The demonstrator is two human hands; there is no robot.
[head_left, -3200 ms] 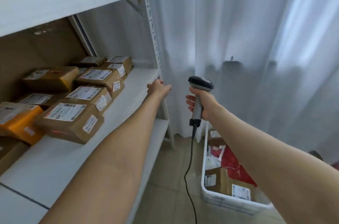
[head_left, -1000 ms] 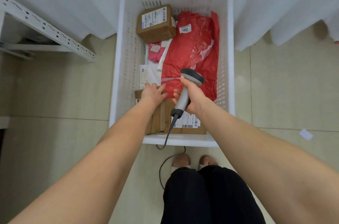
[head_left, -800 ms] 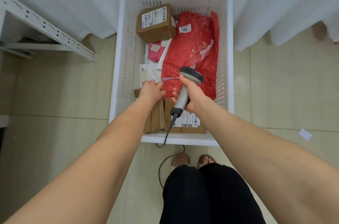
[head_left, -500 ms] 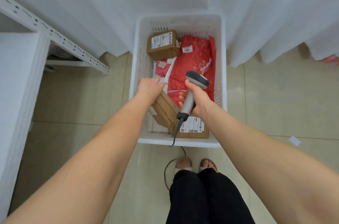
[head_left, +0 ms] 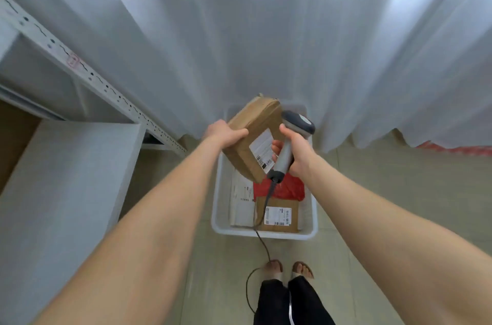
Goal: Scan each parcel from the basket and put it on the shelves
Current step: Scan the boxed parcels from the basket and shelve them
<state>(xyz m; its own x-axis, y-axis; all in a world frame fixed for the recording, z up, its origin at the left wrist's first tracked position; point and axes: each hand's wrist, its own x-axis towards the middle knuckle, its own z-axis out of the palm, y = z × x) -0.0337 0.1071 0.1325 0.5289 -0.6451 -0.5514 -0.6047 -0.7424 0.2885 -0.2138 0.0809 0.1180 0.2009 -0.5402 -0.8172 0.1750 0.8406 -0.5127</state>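
**Brown box up out of the basket, scanner close beside it**

Held by the left hand [head_left: 225, 133] at its left edge, thumb curled over the upper face: a brown parcel [head_left: 253, 135], raised above the white basket [head_left: 266, 233] and tilted, white printed label turned toward the right hand [head_left: 296, 151]. Wrapped tight round the grey handle of a barcode scanner [head_left: 285, 157], that right hand, with the dark scanner head just beside the parcel's right edge. Fingertips possibly brushing the label side, though too blurred to be sure.

Flat-sided cardboard, taped over, corners slightly softened. Smooth white plastic for the basket, rounded at the corners. Inside it, a crinkled red plastic mailer [head_left: 288, 189], a flat white envelope [head_left: 239, 202] along the left wall, and a second brown box [head_left: 278, 214] with its own label at the near end. Thin dark cable [head_left: 262, 242] trailing from the scanner's base over the rim to the pale tiled floor. Matte white shelf [head_left: 66, 178] with a perforated upright at left; sheer white curtain [head_left: 239, 32] in soft folds behind.

Half a second back, same parcel only tipped up on edge inside the basket; now wholly clear and higher, same left-hand hold. Scanner grasp unchanged
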